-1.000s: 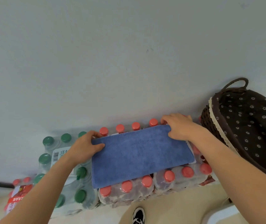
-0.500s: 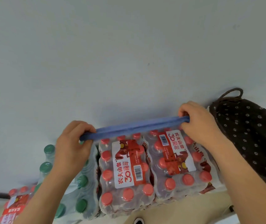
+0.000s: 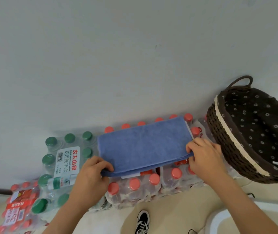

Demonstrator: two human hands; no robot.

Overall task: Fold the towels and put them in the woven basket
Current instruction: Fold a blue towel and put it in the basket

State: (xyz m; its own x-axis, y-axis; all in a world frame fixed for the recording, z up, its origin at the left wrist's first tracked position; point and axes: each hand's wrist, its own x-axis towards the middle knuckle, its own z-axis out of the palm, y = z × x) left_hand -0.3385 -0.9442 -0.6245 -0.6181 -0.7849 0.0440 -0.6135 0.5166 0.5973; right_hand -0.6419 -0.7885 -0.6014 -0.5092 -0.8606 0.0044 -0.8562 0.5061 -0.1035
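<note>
Pinching the blue towel (image 3: pixel 143 146) at both near corners, left hand (image 3: pixel 92 173) and right hand (image 3: pixel 204 157) keep layers aligned atop the bottle packs (image 3: pixel 135 188); woven basket (image 3: pixel 232 149) sits beside.

The towel (image 3: pixel 143 146) covers most of the labels and several caps of the red-capped packs (image 3: pixel 135 188) beneath it. The left hand (image 3: pixel 91 176) and right hand (image 3: pixel 204 157) curl their fingers under its near corners, so the tips are out of sight. The basket (image 3: pixel 227 146) is cut off by the right edge, the shoe (image 3: pixel 142 222) by the bottom edge, and the lower-left pack (image 3: pixel 16 208) by the corner. The green pack's label (image 3: pixel 67 161) has print too small to read.
</note>
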